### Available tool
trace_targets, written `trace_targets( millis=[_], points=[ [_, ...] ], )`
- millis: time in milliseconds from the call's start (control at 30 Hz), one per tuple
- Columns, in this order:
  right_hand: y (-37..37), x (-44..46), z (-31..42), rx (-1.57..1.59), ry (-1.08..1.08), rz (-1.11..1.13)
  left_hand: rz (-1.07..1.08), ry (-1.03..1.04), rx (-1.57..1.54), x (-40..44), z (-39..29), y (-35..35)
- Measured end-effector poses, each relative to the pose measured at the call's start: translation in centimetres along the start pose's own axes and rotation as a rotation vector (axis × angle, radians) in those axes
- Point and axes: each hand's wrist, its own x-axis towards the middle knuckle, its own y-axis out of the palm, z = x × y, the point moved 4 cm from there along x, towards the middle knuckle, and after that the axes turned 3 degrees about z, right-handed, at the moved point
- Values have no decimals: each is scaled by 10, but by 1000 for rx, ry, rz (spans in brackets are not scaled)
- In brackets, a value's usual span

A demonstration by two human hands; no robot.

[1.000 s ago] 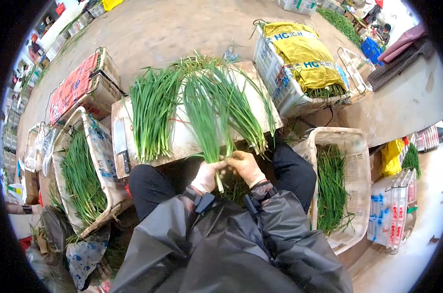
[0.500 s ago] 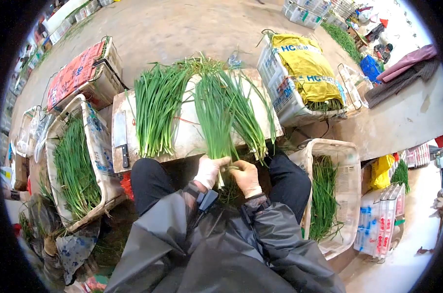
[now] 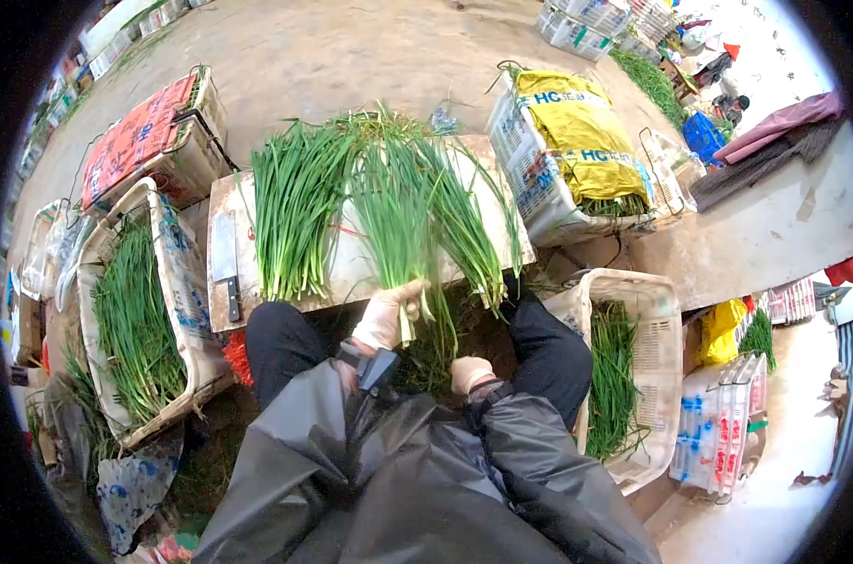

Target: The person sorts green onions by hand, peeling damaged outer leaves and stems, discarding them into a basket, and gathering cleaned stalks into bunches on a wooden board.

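Note:
My left hand (image 3: 381, 317), in a pale glove, is closed round the lower stalks of a bunch of garlic chives (image 3: 389, 221), whose leaves fan out over the white board (image 3: 347, 256). Below and to the right, my gloved right hand (image 3: 469, 373) is closed near my lap. A loose green strand runs down close to its fingers; whatever they grip is hidden. Another chive bundle (image 3: 300, 211) lies on the board's left, and a further bundle (image 3: 469, 230) lies to the right. At the left edge rests a cleaver (image 3: 224, 258) with a dark handle.
Crates of chives flank me: a left crate (image 3: 205, 352) and a right crate (image 3: 666, 376). Behind the board stand a crate under a red sack (image 3: 140, 136) and another under a yellow sack (image 3: 582, 136). Leaf scraps (image 3: 426, 371) lie between my knees.
My right hand has moved down, away from the stalks in my left hand. The left hand still holds the bunch, slightly further left and higher. The view has shifted a little.

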Motion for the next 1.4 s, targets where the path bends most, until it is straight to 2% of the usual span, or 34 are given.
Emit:
trace_targets(
  millis=[100, 167, 200, 300, 367, 433, 567, 600, 633, 700, 800, 833, 900, 933, 1033, 1133, 1233, 1267, 1300, 1367, 1400],
  points=[
    [15, -3, 0, -118, -106, 174, -14, 0, -38, 2, -6, -8],
    [22, 6, -5, -176, -171, 273, 33, 131, -26, 6, -14, -11],
    [23, 11, -6, -205, -206, 321, 16, 70, -63, 3, -17, -14],
    [15, 22, -6, -104, -25, -28, -121, 140, 76, 8, -10, -30],
    [-10, 10, 0, -98, 62, -32, -183, 113, 98, 8, -5, -36],
    [-16, 7, 1, -140, 36, -46, -240, 86, 128, 8, -1, -40],
    [-17, 3, -18, 184, 1, -68, -208, 66, -23, 9, 7, -39],
    [-25, 6, -26, 310, 174, -118, -210, 60, -41, 10, 8, -39],
    [-32, 4, -32, 447, 229, -259, -210, 40, -12, 10, 10, -39],
    [-39, 19, -33, 607, 181, -497, -210, 3, 51, 10, 10, -41],
    [-52, 49, -21, 803, 71, -454, -220, -4, 84, 12, 16, -48],
    [-27, 106, -32, 895, -122, -629, -229, -5, 95, 12, 16, -49],
    [-50, 101, -19, 923, -168, -586, -262, 16, 93, 2, 10, -43],
    [-59, 93, -12, 912, -172, -713, -261, 24, 98, 1, 9, -45],
    [-79, 58, -5, 724, -163, -790, -271, 39, 163, 1, 8, -50],
    [-110, 12, 7, 658, -308, -686, -254, 27, 234, 7, 10, -57],
    [-137, -22, 9, 885, -458, -573, -160, -2, 194, 7, 13, -54],
    [-153, -35, 10, 878, -422, -571, -116, -12, 166, 5, 13, -48],
    [-143, -2, -5, 1049, -557, -655, -89, -53, 124, 2, 13, -41],
    [-169, -22, -5, 1139, -422, -564, -36, -133, 40, -4, 15, -30],
    [-177, -22, -7, 1109, -415, -578, 1, -171, 95, -5, 15, -27]
  ],
)
